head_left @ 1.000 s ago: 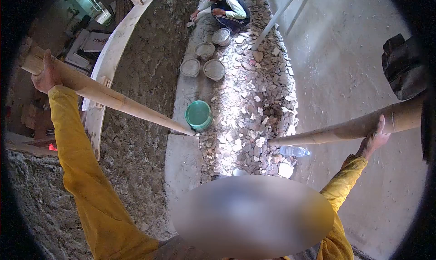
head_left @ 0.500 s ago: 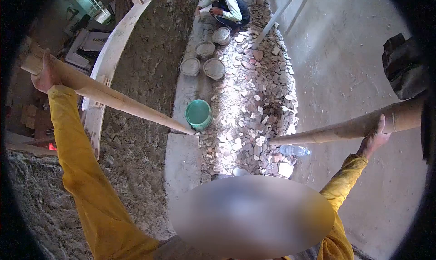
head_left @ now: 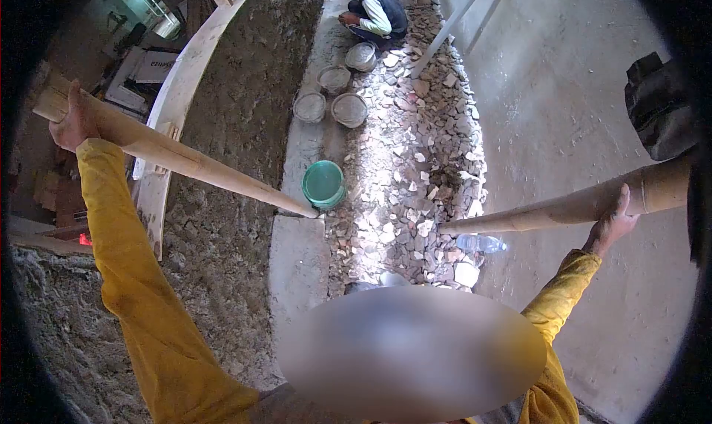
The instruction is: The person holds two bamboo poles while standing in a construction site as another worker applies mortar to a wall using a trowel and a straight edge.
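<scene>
My left hand (head_left: 74,121), at the end of a mustard-yellow sleeve, is closed around the upper part of a bamboo pole (head_left: 200,161). That pole slants down to the concrete strip beside a green bucket (head_left: 324,184). Off to the right, my right hand (head_left: 614,224) grips a second, thicker-looking bamboo pole (head_left: 564,213), its thumb showing on the near side and its other fingers mostly hidden. The far end of this pole meets the edge of the broken stones, close to a clear plastic bottle (head_left: 480,244).
Broken stones (head_left: 415,164) cover the ground ahead, beside a concrete strip (head_left: 297,268). Several mortar-filled tubs (head_left: 349,110) stand farther along, near a crouching person (head_left: 378,12). A rough wall (head_left: 230,90) rises on the left; a dark object (head_left: 656,109) hangs at right.
The crouching person has drawn in an outstretched arm and bent the head lower. Both my hands stay on the poles with almost no movement.
</scene>
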Demonstrator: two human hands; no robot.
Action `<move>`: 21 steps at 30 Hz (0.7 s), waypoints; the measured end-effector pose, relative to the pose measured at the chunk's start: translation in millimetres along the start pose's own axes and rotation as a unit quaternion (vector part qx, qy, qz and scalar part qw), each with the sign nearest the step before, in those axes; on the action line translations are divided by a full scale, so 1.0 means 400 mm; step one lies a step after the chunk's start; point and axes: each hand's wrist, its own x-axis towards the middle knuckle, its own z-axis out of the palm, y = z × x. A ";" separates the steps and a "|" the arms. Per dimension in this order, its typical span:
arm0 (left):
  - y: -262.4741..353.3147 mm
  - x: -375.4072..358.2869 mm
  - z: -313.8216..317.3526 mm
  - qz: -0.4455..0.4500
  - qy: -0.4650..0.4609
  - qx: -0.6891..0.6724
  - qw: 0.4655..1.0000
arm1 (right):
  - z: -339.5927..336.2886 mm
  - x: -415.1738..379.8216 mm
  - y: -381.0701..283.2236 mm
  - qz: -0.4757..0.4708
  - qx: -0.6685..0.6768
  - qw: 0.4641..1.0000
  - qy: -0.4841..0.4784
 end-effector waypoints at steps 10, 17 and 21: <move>0.004 -0.009 0.008 -0.007 -0.007 -0.075 0.997 | -0.012 0.015 0.029 0.010 0.018 1.000 -0.004; 0.000 0.002 0.000 0.010 -0.021 -0.030 0.999 | -0.012 0.012 0.026 0.020 0.028 0.999 -0.017; 0.007 -0.011 0.004 0.010 0.005 -0.041 0.999 | -0.010 0.013 0.029 0.017 0.033 0.999 -0.011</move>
